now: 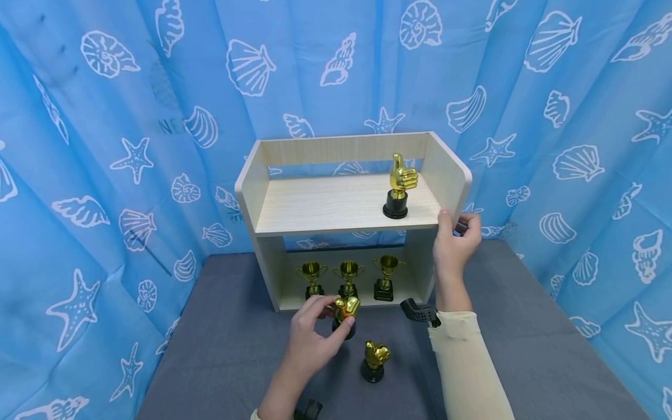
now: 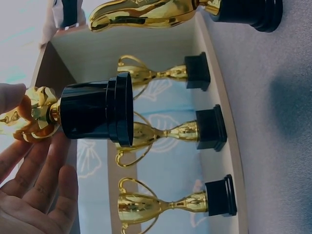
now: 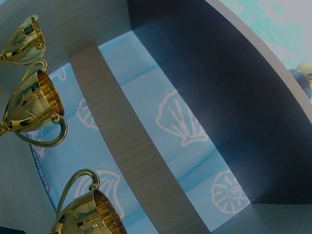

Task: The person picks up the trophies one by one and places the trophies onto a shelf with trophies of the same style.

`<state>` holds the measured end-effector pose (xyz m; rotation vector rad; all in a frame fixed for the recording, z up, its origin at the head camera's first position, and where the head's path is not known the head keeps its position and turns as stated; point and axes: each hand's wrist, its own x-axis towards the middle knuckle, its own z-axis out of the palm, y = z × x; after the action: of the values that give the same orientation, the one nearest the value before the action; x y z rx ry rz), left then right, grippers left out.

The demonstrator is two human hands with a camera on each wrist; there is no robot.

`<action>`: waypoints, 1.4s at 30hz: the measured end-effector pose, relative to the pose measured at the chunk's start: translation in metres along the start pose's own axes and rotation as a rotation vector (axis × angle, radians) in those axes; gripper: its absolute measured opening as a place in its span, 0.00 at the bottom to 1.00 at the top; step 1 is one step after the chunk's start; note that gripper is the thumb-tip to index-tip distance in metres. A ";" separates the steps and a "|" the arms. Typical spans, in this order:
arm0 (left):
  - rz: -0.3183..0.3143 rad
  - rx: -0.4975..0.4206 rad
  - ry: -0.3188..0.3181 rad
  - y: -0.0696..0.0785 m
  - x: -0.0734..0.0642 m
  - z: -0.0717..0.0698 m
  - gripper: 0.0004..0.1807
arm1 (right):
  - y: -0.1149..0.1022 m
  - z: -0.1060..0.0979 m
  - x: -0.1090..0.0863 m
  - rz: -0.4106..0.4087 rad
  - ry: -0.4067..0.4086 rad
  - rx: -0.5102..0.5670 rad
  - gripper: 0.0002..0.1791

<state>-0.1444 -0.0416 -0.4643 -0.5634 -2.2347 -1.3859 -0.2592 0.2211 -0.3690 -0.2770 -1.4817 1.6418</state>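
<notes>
My left hand [image 1: 311,337] pinches a gold thumbs-up trophy [image 2: 95,111] by its gold top, its black base in the air in front of the shelf. My right hand [image 1: 458,242] grips the right side panel of the two-tier wooden shelf [image 1: 336,201], thumb at the front. On the upper tier, a thumbs-up trophy [image 1: 396,198] stands upright at the right. Another thumbs-up trophy [image 1: 374,364] stands on the grey cloth before the shelf. Three gold cup trophies with black bases line the lower tier, among them the right-hand cup [image 1: 387,280].
A grey cloth [image 1: 210,350] covers the table under the shelf. Behind it and at both sides hangs a blue curtain [image 1: 325,111] with white shell prints. Black wrist camera mounts, such as the right mount [image 1: 418,310], stick out from both wrists.
</notes>
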 end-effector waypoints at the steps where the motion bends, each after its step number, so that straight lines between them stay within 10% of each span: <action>1: -0.009 -0.002 -0.002 0.001 0.000 0.000 0.20 | 0.000 0.000 0.000 -0.004 0.001 0.001 0.06; 42: -0.024 -0.021 -0.012 0.009 0.002 -0.001 0.21 | 0.017 -0.002 0.010 0.024 -0.004 -0.024 0.12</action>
<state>-0.1412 -0.0383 -0.4565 -0.5547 -2.2456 -1.4231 -0.2713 0.2313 -0.3810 -0.3062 -1.5078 1.6456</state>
